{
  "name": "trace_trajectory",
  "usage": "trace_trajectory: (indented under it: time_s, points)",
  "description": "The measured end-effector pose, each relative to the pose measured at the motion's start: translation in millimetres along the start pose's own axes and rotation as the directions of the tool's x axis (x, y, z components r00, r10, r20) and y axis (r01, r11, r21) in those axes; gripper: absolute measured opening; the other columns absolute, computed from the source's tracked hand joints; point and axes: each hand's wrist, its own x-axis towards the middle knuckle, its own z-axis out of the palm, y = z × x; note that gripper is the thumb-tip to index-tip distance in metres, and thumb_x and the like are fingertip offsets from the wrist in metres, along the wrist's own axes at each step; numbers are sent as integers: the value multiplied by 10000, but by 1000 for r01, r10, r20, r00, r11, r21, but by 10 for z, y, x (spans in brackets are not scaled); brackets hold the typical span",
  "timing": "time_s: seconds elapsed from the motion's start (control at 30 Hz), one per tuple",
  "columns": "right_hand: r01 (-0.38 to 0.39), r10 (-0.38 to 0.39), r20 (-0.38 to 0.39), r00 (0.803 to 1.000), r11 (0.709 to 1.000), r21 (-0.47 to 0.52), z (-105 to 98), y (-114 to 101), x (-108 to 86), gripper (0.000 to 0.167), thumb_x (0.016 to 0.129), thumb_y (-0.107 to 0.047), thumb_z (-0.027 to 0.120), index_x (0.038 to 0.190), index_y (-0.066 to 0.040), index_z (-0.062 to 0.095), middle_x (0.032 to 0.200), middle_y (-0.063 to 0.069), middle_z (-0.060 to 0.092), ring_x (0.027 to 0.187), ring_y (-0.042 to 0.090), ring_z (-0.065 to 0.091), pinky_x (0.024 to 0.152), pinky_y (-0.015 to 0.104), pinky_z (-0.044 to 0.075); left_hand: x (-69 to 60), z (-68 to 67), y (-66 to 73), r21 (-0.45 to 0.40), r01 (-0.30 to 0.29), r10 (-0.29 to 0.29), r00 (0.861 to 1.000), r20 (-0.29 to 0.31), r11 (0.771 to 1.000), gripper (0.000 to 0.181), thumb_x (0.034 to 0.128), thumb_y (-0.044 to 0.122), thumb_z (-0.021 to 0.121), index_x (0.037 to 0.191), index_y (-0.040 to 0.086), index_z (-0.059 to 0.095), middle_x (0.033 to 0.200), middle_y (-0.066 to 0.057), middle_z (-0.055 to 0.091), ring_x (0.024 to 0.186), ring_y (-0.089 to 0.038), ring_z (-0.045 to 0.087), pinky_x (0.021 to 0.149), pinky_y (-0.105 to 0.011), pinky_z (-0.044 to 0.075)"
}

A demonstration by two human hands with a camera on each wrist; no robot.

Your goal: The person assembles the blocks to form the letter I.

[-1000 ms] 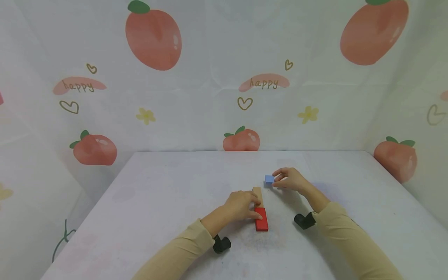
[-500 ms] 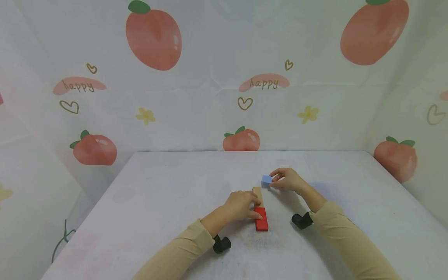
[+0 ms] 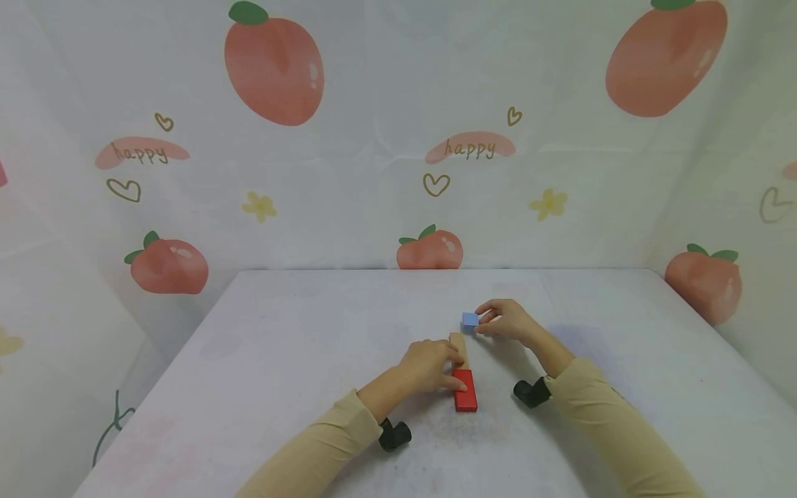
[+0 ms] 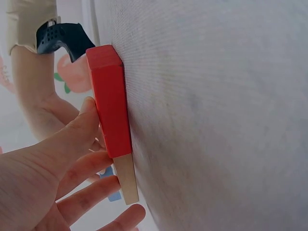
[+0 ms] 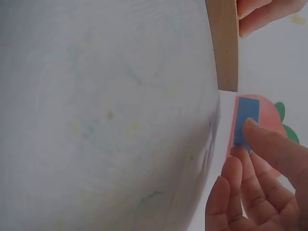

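My left hand rests on two blocks lying end to end. Its thumb touches the red block, and its fingers reach over the light wooden block behind that one. In the left wrist view, the thumb lies along the top of the red block, with the fingers loosely extended beside the wooden block. Between thumb and fingertips, my right hand pinches a small blue block. That blue block appears slightly raised off the table, just beyond the wooden block's far end and apart from it.
A white table lies beneath both hands. Behind it hangs a printed white cloth. Black wrist-worn pieces stick out below the sleeves. A dark green cord hangs at the far left.
The right hand has moved slightly left with the blue block, bringing it closer to the wooden block's far end. The left hand, red block and wooden block have stayed put.
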Motion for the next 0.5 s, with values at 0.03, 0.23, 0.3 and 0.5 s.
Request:
trace_trajectory:
  time_s: [0.03, 0.23, 0.3, 0.5]
  points:
    - [-1, 1, 0, 1000, 1000, 1, 3, 0, 4, 373, 812, -109, 697, 1139, 33, 588, 951, 161, 650, 716, 121, 533, 624, 211, 444, 2, 1, 0, 1, 0, 0, 1000, 0, 1000, 452, 759, 445, 728, 1150, 225, 679, 1227, 48, 632, 1127, -145, 596, 877, -306, 484]
    - [5, -5, 4, 1000, 1000, 9, 23, -15, 16, 368, 809, -108, 702, 1130, 36, 591, 938, 158, 650, 727, 119, 528, 621, 210, 438, -1, -4, 4, 5, 3, -3, 1000, 0, 1000, 445, 761, 445, 726, 1147, 229, 681, 1225, 53, 632, 1123, -146, 600, 873, -304, 485]
    - [13, -13, 5, 1000, 1000, 11, 28, -20, 16, 370, 806, -104, 703, 1127, 40, 591, 937, 164, 652, 725, 118, 531, 620, 212, 439, -4, -6, 6, 5, 4, -4, 1000, 0, 1000, 445, 761, 446, 726, 1148, 231, 680, 1224, 53, 632, 1122, -149, 600, 876, -302, 485]
    - [23, -23, -3, 1000, 1000, 7, 49, -34, 17, 362, 801, -98, 707, 1119, 38, 596, 933, 170, 656, 742, 125, 532, 618, 219, 428, 4, -1, 5, 0, 9, -9, 1000, 2, 1000, 447, 760, 447, 727, 1150, 234, 679, 1227, 54, 630, 1120, -157, 600, 880, -301, 484]
